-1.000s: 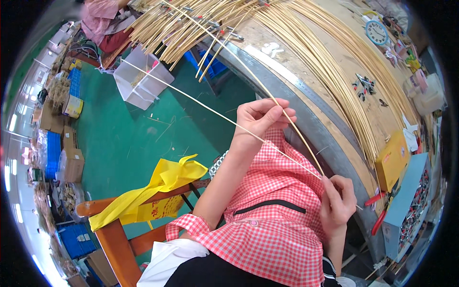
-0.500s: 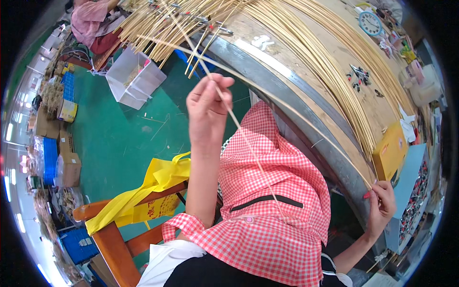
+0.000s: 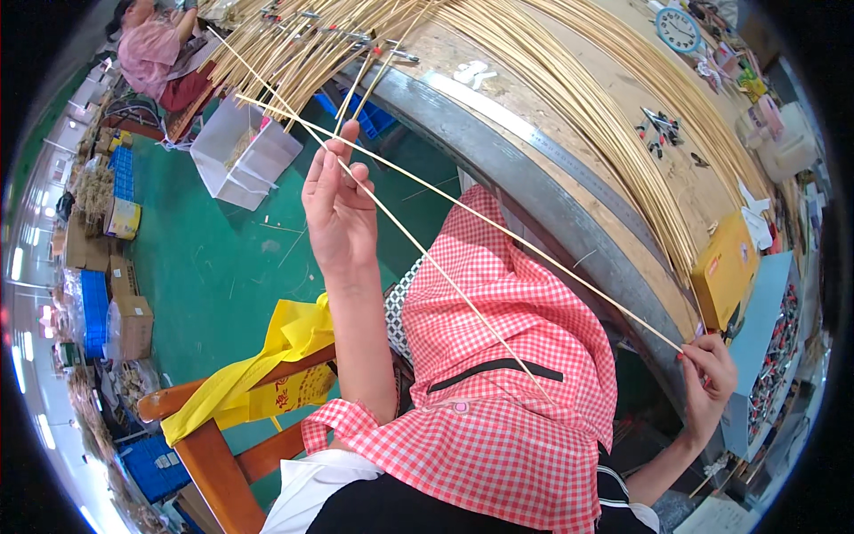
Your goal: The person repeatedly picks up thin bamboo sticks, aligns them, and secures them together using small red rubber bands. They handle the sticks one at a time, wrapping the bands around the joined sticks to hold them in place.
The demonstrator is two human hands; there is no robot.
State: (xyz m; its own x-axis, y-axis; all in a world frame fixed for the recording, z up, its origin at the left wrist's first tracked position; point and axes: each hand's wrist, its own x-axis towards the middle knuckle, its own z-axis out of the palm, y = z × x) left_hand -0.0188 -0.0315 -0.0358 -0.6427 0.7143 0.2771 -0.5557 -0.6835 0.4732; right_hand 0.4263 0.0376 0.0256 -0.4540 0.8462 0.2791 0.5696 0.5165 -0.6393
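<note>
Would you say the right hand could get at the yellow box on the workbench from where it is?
Probably yes: the right hand sits just below the yellow box at the workbench edge, nothing between, though it is pinching a thin strip.

yellow bag (image 3: 258,374) | clear bin (image 3: 245,151) | wall clock (image 3: 678,28) | wooden chair (image 3: 218,463)

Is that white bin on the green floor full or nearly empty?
Nearly empty: the white bin shows bare walls, with only a small tan heap at its bottom.

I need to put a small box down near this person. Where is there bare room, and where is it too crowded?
Bare green floor lies between the white bin, the cardboard boxes and the wooden chair. A bare strip of wooden bench runs beside its metal rim. Crowded: the cane strips fanned over the bench, and the far bench end by the yellow box.
</note>
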